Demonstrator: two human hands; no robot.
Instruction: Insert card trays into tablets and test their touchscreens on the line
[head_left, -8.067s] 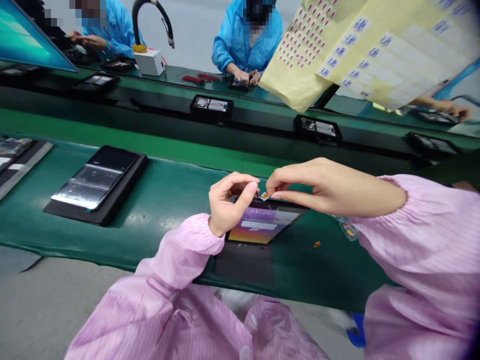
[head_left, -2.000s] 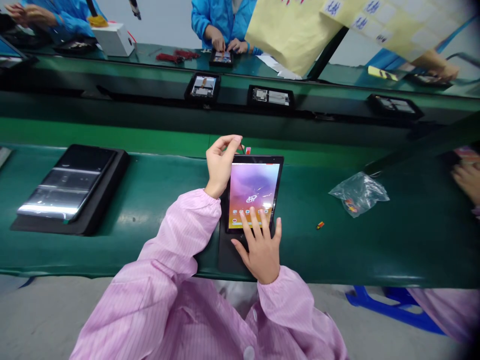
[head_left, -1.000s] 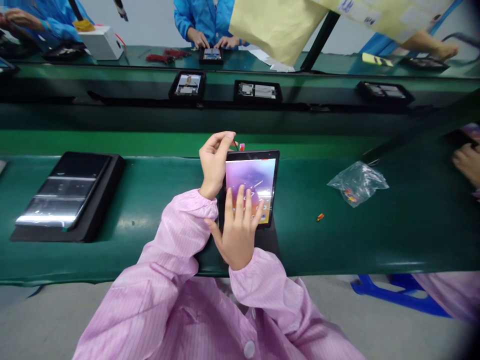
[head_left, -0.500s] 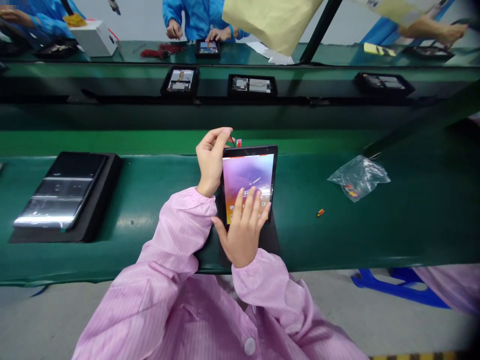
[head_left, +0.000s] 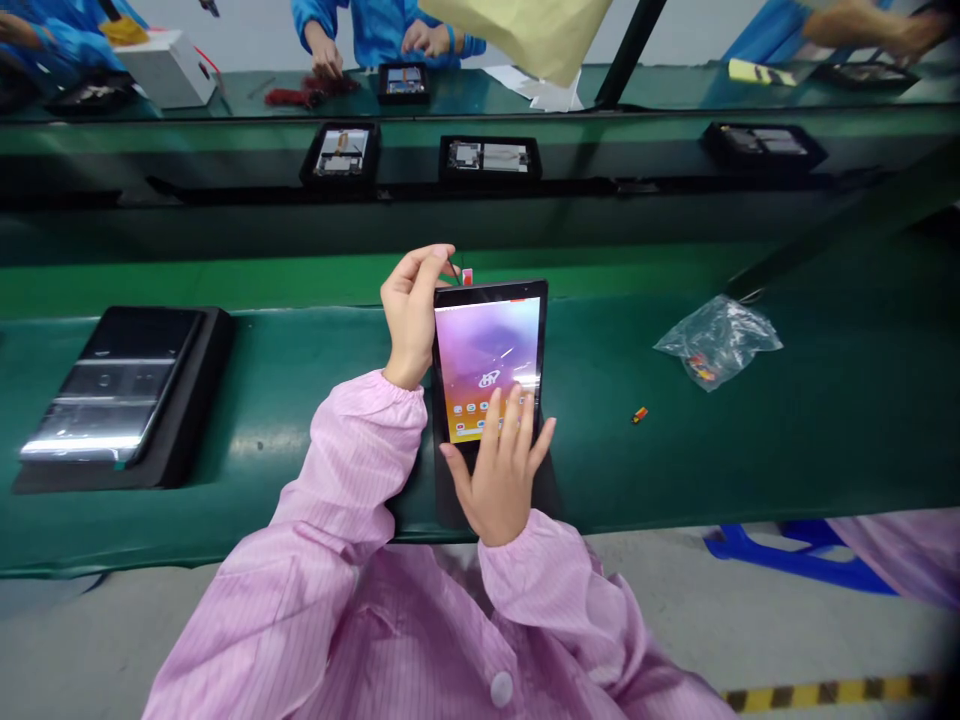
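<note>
A tablet [head_left: 487, 340] with a lit purple and orange home screen lies in front of me on a dark pad [head_left: 450, 495]. At its upper left corner is my left hand [head_left: 410, 315], with thumb and forefinger pinched on a thin black wire-like piece [head_left: 453, 267]. A small red and white tab [head_left: 468, 277] sticks up just behind the tablet's top edge. Over the lower part of the screen my right hand [head_left: 499, 470] lies with its fingers spread, holding nothing. Whether its fingertips touch the glass I cannot tell.
Film-covered tablet [head_left: 112, 385] on a black tray [head_left: 199, 420] at left. To the right are a clear plastic bag [head_left: 720, 340] with small red-yellow pieces and one loose piece [head_left: 639, 415]. Black trays [head_left: 490, 158] with opened devices sit beyond. Co-workers in blue sleeves [head_left: 375, 30] work opposite.
My right hand has slid down and right across the screen, uncovering the logo and some icons. The left hand keeps its pinch at the corner. The whole view has shifted slightly.
</note>
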